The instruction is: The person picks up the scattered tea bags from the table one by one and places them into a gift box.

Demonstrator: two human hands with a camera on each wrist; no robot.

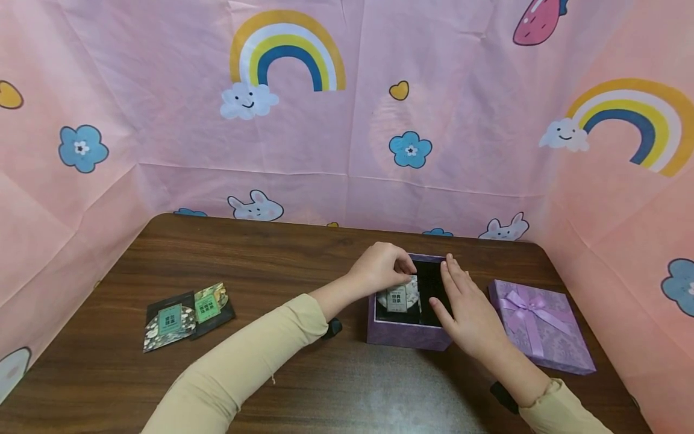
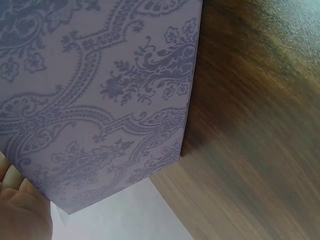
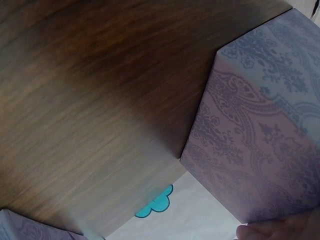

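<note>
A purple patterned gift box (image 1: 408,336) stands uncovered on the table, its inside dark. In its left part lies a tea sachet (image 1: 398,299) with a grey label and a pale floral print. My left hand (image 1: 382,266) reaches over the left rim and pinches the sachet's upper edge between thumb and fingers. My right hand (image 1: 468,310) has its fingers extended, laid along the box's right rim. The left wrist view shows the box's side wall (image 2: 100,100) with part of my left hand (image 2: 22,210) at its edge. Fingertips of my right hand (image 3: 282,230) touch the wall's edge in the right wrist view.
Two more tea sachets, one with a teal label (image 1: 170,319) and one with a green label (image 1: 208,306), overlap on the table's left. The box's lid (image 1: 547,328) with its ribbon bow lies to the right. Printed cloth (image 1: 347,132) hangs around the brown wooden table (image 1: 303,386).
</note>
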